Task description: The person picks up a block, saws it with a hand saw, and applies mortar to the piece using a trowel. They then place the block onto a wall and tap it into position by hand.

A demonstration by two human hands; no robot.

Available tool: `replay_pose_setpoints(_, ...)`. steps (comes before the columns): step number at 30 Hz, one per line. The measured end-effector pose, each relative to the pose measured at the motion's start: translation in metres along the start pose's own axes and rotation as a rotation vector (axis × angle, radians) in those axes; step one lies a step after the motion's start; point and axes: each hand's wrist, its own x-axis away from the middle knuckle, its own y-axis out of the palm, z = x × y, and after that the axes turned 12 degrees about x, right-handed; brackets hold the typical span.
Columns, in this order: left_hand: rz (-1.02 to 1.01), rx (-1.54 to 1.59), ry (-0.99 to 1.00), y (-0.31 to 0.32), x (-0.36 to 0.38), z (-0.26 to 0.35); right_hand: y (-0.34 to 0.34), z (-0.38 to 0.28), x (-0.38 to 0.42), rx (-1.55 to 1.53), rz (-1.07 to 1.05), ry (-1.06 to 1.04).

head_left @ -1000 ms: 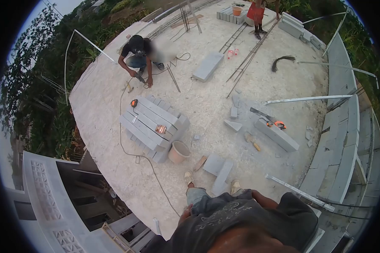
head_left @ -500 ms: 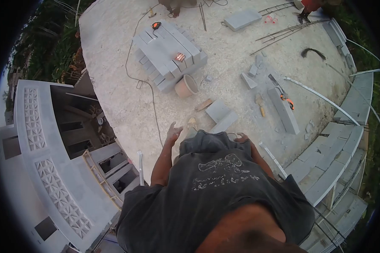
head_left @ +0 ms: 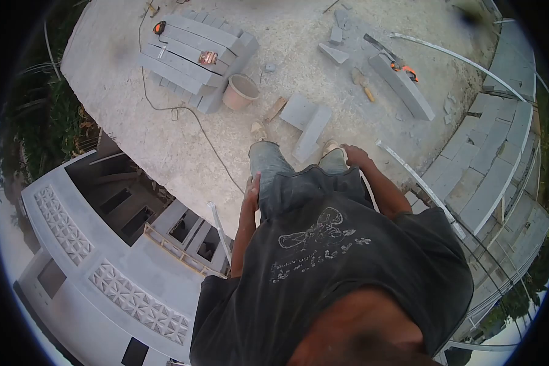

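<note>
Brace left hand (head_left: 252, 190) and right hand (head_left: 355, 156) lightly against the jeans (head_left: 268, 162); cannot tell whether spread or closed; plant shoes (head_left: 258, 130) flat, clear of the nearby block (head_left: 298, 112).

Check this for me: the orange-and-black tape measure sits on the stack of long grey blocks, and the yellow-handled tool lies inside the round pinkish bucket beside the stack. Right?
Not quite: the head view shows the yellow-handled tool on the pale floor, outside the bucket. The tape measure is on the block stack, with the bucket beside it.
</note>
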Motion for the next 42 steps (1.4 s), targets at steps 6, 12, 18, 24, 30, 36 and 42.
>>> replay_pose_setpoints(6,0.126,-0.545,0.042,-0.003,-0.061,0.069,-0.030,-0.020,-0.051,0.305,0.134,0.118)
replay_pose_setpoints(12,0.401,-0.953,-0.085,0.025,-0.114,0.088,0.039,-0.014,-0.209,0.772,0.312,-0.471)
replay_pose_setpoints(18,0.550,-0.838,-0.080,0.013,-0.128,0.038,0.103,0.019,-0.386,0.889,0.343,-0.766)
replay_pose_setpoints(24,0.586,-0.766,-0.109,0.027,-0.122,0.034,0.145,0.032,-0.404,0.781,0.312,-0.857)
replay_pose_setpoints(30,0.533,-0.762,-0.154,0.027,-0.116,0.058,0.070,-0.058,-0.371,0.754,0.231,-0.552)
replay_pose_setpoints(36,0.465,-0.692,-0.196,0.012,-0.112,0.089,-0.113,-0.111,-0.329,0.524,0.023,-0.140)
replay_pose_setpoints(42,0.517,-0.621,0.409,-0.024,-0.144,0.151,-0.237,-0.178,-0.293,0.073,0.198,0.085)
